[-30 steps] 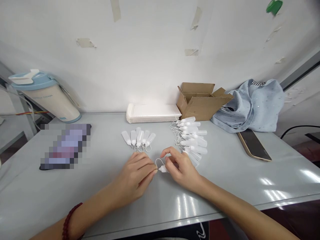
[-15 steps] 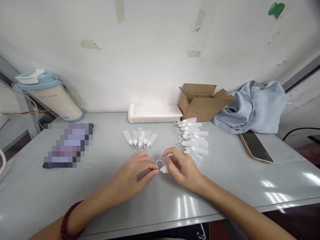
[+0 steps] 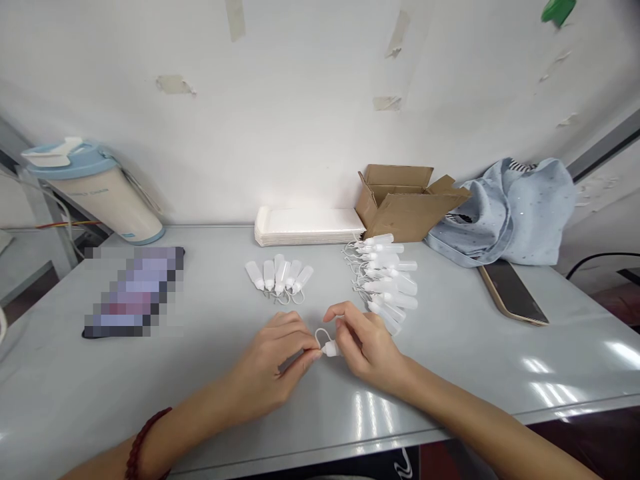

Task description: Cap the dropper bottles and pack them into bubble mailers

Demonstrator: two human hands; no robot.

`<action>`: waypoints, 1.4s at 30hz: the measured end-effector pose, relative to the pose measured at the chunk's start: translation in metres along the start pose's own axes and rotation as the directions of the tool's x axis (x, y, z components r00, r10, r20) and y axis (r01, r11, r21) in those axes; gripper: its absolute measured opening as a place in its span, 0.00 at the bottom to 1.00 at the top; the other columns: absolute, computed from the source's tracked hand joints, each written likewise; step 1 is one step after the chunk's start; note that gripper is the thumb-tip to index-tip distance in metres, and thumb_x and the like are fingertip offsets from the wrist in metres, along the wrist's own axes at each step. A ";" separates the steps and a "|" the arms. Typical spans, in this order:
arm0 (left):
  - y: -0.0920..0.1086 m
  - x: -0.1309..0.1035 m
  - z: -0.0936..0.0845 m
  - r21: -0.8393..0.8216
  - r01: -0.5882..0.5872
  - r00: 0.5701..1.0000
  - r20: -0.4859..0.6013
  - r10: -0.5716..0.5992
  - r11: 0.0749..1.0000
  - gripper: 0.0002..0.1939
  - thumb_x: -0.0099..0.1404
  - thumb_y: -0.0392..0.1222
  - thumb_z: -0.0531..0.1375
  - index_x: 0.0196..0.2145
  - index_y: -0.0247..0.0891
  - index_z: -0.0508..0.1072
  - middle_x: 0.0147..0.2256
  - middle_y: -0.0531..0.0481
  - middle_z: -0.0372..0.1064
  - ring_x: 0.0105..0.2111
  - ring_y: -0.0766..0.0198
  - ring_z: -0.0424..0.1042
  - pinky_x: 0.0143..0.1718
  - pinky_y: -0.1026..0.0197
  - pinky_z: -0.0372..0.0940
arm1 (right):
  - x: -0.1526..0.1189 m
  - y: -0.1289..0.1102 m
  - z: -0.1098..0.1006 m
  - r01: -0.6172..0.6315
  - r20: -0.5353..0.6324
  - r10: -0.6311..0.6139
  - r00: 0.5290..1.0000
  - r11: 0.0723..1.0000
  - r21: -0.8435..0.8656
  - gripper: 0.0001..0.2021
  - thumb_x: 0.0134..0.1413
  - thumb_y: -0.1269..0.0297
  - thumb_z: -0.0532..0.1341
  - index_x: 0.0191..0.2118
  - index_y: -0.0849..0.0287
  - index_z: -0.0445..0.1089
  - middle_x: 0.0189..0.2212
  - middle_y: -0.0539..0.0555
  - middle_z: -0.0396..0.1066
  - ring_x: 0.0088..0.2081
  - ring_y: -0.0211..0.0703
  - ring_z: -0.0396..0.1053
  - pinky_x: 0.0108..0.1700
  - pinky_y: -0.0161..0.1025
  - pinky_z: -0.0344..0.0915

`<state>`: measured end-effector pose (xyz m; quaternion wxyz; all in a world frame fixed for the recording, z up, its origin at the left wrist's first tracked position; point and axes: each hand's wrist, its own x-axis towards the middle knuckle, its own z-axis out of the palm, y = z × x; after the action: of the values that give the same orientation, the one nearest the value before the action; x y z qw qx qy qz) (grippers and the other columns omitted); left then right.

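A small translucent squeeze bottle [image 3: 331, 349] with a white nozzle and a looped cap strap lies sideways between my hands. My right hand [image 3: 367, 341] is closed round its body, which the fingers mostly hide. Thumb and forefinger of my left hand [image 3: 287, 357] pinch at the nozzle's end, where the strap's tip cap meets it; the fingertips hide whether the cap is seated. Beyond my left hand lies a small group of similar bottles [image 3: 283, 275], nozzles toward me. A larger pile of bottles [image 3: 390, 283] lies behind my right hand, nozzles pointing left.
Against the wall stand a stack of white sleeves [image 3: 310, 227] and an open cardboard box [image 3: 415, 213]. A light blue bag [image 3: 525, 213] and a phone [image 3: 515, 297] are at right. At left are a tumbler [image 3: 105, 200] and a blurred-out device [image 3: 135, 293] on the grey table [image 3: 210, 440].
Both hands and the bottle have shifted slightly down in the view, the left hand also a little right. The grips look the same, and the bottle groups have stayed in place.
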<state>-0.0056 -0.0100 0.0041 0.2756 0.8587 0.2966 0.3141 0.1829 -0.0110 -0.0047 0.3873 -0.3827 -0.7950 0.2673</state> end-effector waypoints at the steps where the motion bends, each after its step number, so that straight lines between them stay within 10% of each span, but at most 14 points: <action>1: 0.000 0.000 -0.001 0.002 0.001 1.000 0.000 -0.001 1.000 0.08 0.65 0.30 0.53 0.29 0.36 0.68 0.25 0.52 0.67 0.29 0.65 0.63 0.34 0.60 0.60 | 0.000 0.000 0.000 -0.001 -0.001 0.001 1.000 1.000 0.003 0.11 0.52 0.79 0.47 0.38 0.61 0.60 0.14 0.38 0.44 0.14 0.30 0.45 0.18 0.30 0.44; 42: 0.002 0.003 -0.007 0.040 -0.027 0.999 -0.038 0.028 0.999 0.07 0.66 0.31 0.52 0.32 0.38 0.68 0.26 0.52 0.68 0.29 0.65 0.64 0.35 0.59 0.61 | 0.008 0.003 -0.012 0.033 -0.021 -0.034 0.999 0.998 -0.051 0.10 0.54 0.76 0.46 0.37 0.59 0.60 0.16 0.42 0.55 0.17 0.32 0.55 0.21 0.30 0.53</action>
<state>-0.0085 -0.0070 0.0111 0.2483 0.8618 0.2962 0.3285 0.1910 -0.0014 0.0027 0.3906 -0.3817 -0.8037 0.2364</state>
